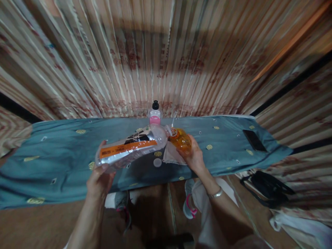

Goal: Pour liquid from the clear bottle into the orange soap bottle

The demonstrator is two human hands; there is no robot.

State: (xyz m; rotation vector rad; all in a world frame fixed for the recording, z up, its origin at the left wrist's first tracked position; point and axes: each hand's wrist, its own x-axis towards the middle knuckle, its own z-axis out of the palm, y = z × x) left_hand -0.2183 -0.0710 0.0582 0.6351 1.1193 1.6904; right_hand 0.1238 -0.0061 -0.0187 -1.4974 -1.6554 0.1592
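My left hand is closed round the base end of a large clear plastic bottle with an orange and silver label. That bottle lies tilted over the cloth, its neck pointing right. In my right hand is a smaller bottle of amber liquid, its top end turned left. The two necks meet or nearly meet; I cannot tell whether they touch. Below them on the cloth are a small round whitish cap and a pale folded cloth.
A bottle with a black top and pink label stands at the back of the table covered with a teal patterned cloth. A dark phone lies at the right. Striped curtains hang behind. A black bag is on the floor.
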